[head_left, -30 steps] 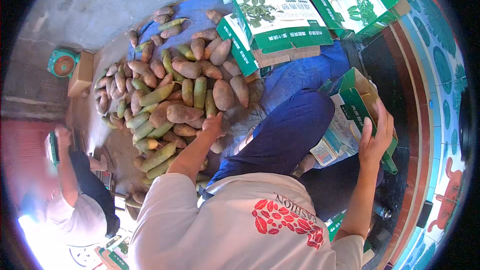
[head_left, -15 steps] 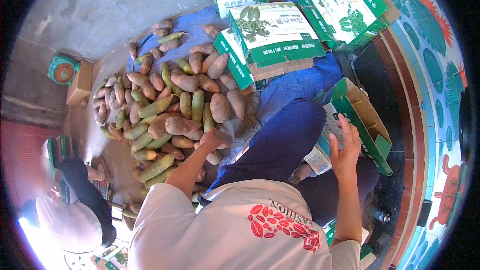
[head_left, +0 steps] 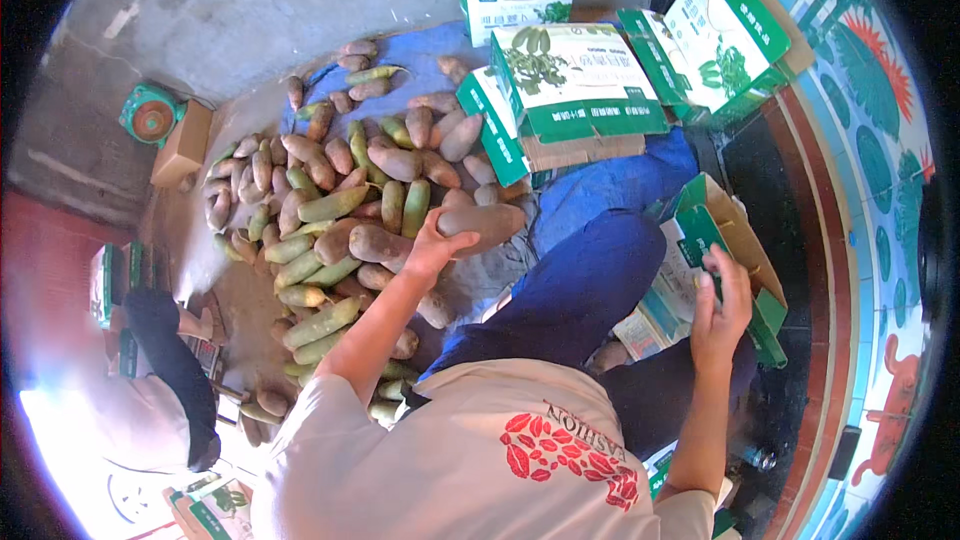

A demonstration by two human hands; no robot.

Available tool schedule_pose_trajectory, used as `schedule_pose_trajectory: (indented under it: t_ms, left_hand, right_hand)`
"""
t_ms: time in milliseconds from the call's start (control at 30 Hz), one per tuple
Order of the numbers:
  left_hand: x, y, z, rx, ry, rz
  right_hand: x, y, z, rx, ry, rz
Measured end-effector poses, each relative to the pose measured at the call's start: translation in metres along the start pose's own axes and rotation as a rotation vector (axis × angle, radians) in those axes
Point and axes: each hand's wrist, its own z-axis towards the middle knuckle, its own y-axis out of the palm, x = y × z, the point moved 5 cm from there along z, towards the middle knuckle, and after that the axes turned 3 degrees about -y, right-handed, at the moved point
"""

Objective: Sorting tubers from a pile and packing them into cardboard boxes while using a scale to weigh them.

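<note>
My left hand (head_left: 436, 246) is closed around a large, soil-covered radish (head_left: 490, 227), raised over the front right part of the heap. Beneath and beyond it lie many more radishes (head_left: 330, 204), some green and some coated in brown dirt. My right hand (head_left: 722, 310) hangs above my right leg, its fingers apart and slightly bent, with nothing in it. Right beside that hand stands an open green and white carton (head_left: 735, 240), tilted on its side.
Several green and white cartons (head_left: 590, 85) stand at the back on a blue sheet (head_left: 600, 175). A green round device (head_left: 152, 120) and a brown box (head_left: 183, 145) sit by the left wall. Another person (head_left: 140, 410) is at the lower left. A tiled wall curves along the right.
My left hand has lifted a large radish from the heap and moved slightly right and away from me. My right hand has shifted a little to the right. The view has turned slightly.
</note>
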Motion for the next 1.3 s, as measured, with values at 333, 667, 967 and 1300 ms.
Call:
schedule_pose_trajectory:
  t_ms: [333, 667, 967, 1300]
  left_hand:
    - [0.104, 0.105, -0.072, -0.573, 0.202, -0.113]
    - [0.128, 0.173, -0.096, -0.987, 0.304, -0.043]
    - [0.039, 0.085, 0.002, -0.497, 0.026, 0.216]
    - [0.163, -0.067, -0.057, 1.113, 1.156, 1.093]
  right_hand:
    - [-0.035, 0.019, 0.004, -0.206, -0.178, -0.046]
    - [-0.032, -0.009, -0.013, -0.145, -0.241, -0.138]
    - [0.062, -0.079, -0.011, 0.038, 0.242, -0.329]
    - [0.201, -0.081, -0.049, -0.261, 0.691, -0.309]
